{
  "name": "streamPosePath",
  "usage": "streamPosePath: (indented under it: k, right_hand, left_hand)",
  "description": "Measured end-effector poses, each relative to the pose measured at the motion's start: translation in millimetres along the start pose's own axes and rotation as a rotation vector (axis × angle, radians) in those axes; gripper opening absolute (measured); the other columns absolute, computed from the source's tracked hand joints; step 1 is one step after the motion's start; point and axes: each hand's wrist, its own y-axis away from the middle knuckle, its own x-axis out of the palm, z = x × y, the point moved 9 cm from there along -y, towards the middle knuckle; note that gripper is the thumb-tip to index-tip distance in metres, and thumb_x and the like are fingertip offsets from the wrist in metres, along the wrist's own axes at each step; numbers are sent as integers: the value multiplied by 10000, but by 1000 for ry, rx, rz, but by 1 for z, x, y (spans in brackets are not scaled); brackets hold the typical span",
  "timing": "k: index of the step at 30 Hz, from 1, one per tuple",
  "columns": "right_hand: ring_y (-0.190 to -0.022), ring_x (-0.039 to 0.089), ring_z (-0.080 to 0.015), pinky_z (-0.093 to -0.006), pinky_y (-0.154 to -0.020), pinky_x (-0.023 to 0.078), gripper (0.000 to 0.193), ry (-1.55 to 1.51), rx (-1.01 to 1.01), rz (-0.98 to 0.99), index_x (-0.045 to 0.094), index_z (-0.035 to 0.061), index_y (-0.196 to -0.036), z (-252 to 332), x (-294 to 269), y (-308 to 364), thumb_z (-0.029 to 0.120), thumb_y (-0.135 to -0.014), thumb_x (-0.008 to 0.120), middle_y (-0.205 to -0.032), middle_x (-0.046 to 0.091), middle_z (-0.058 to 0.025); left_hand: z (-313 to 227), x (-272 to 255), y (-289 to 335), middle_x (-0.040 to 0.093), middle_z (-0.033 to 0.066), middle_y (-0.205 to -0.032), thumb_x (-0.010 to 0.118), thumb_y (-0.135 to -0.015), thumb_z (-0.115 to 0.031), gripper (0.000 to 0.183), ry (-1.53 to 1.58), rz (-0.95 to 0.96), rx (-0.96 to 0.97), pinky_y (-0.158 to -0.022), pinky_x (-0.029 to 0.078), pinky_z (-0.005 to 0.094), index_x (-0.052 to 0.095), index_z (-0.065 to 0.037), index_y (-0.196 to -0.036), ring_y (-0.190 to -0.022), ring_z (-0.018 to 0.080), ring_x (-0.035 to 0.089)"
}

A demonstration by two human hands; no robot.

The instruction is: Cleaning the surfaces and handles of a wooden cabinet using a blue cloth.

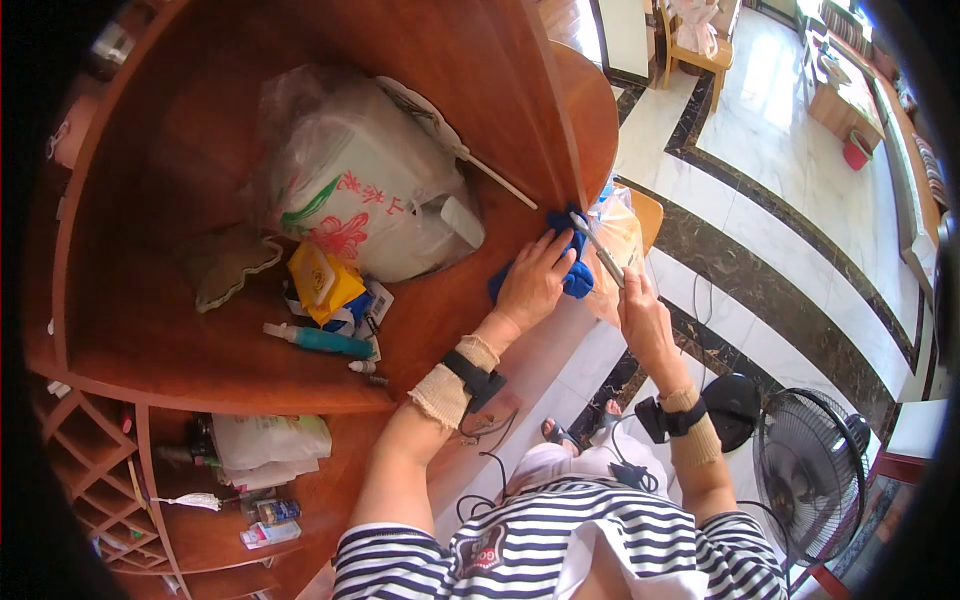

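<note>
My left hand (533,282) rests on a bunched blue cloth (578,281) at the right end of the wooden shelf (440,330), its fingers pressing the cloth beside the upright panel. In my right hand (646,320) is a slim grey-handled tool (598,249), gripped near its lower end. The tool's upper end meets the cloth at the panel's edge; its exact kind is hard to make out. Behind the cloth, a plastic bag (616,235) with orange-tinted contents hangs or stands past the shelf edge.
On the shelf lie a large white plastic bag (350,200), a pale fan-shaped item with a stick (500,183), a yellow wipes pack (325,283), a teal bottle (325,341) and a dark green pouch (225,265). A black floor fan (812,460) stands at my right, with cables nearby.
</note>
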Motion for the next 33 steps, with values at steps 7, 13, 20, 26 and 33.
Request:
streamPosePath:
  k: [7, 13, 20, 26, 33]
  right_hand:
    - [-820, 643, -469, -523, -685, 539, 382, 77, 123, 50, 484, -50, -1276, 2, 5, -2, 72, -914, 506, -1089, 593, -299]
    - [-859, 625, -478, -530, -687, 519, 300, 107, 136, 29, 503, -56, -1212, -6, 7, -5, 77, -943, 480, -1055, 594, -293]
    - [-901, 603, -482, -485, -764, 499, 262, -201, -11, 118, 519, -67, -1173, 21, 5, 15, 43, -936, 498, -1004, 597, -303]
    - [-916, 602, -467, -441, -787, 494, 254, -240, 117, 44, 549, -62, -1160, 6, -31, 11, 18, -922, 508, -992, 606, -304]
    - [-806, 628, -337, -371, -735, 498, 251, -306, 282, -79, 573, -61, -1153, -36, -50, 16, 31, -930, 503, -906, 623, -234]
  left_hand:
    - [8, 3, -4, 464, 176, -1419, 695, -743, -26, 574, 75, -50, -92, -1074, 357, 466, 526, -4, -1292, -1310, 363, 432]
    - [13, 0, 2, 493, 170, -1389, 669, -790, -46, 525, 138, -73, -106, -1063, 379, 458, 535, -13, -1297, -1293, 363, 445]
    - [2, -9, 30, 521, 189, -1311, 661, -728, -18, 525, 34, -63, -63, -1018, 408, 445, 535, 50, -1233, -1190, 378, 483]
    - [-7, -53, 69, 538, 161, -1260, 647, -762, -37, 435, 77, 20, -192, -956, 439, 433, 552, 17, -1183, -1142, 354, 514]
    - [2, -47, 50, 506, 188, -1320, 693, -754, -39, 528, 86, -158, -142, -1029, 394, 452, 531, 24, -1252, -1203, 368, 488]
